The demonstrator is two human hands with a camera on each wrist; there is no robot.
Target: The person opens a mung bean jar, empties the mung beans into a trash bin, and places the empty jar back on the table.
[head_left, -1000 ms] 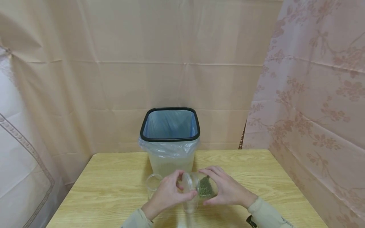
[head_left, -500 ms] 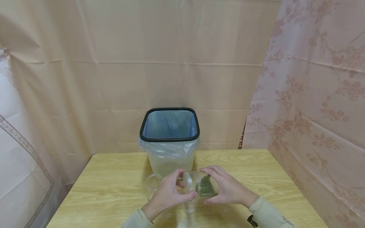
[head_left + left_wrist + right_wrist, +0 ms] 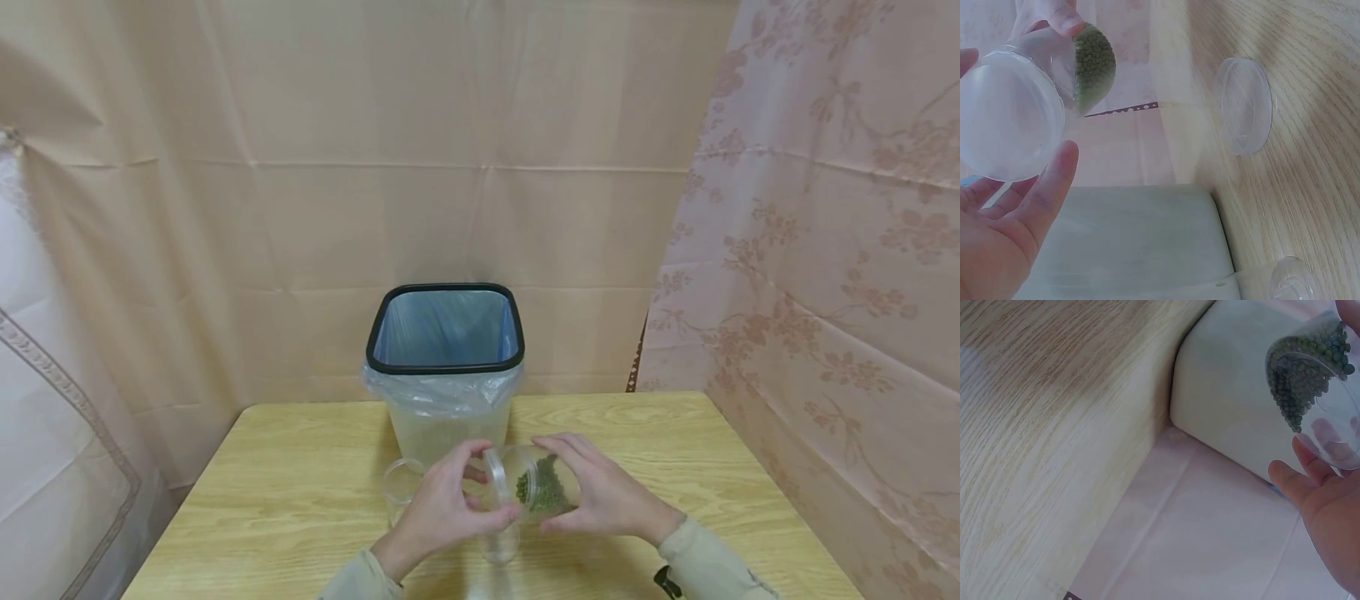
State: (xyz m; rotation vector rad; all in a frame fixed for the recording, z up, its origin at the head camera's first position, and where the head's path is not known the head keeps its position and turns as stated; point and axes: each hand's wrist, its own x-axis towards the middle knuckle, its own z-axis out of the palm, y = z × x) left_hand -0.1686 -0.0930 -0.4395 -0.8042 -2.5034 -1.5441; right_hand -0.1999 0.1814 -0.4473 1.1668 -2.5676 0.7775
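My left hand (image 3: 446, 504) holds a round translucent lid (image 3: 495, 481) between thumb and fingers, up on its edge. My right hand (image 3: 603, 492) grips a clear plastic jar (image 3: 1338, 406) lying on its side in the air. Inside it, small round green beans (image 3: 546, 485) are heaped against the lower wall. The jar's mouth faces the lid, the two overlapping in the left wrist view. Below the hands, another clear lid (image 3: 1247, 106) lies on the table. An upright clear jar (image 3: 403, 479) stands to the left, partly behind my left hand.
A pale waste bin (image 3: 450, 429) with a black rim and a bluish liner stands just behind the hands on the wood-grain table (image 3: 300, 483). Beige curtains (image 3: 337, 208) hang behind the table, with a floral cloth (image 3: 825, 292) along the right side.
The jar with the beans has shifted slightly right and tilted, and its mouth has come away from the lid. The beans have slid toward the mouth. The left hand has barely moved.
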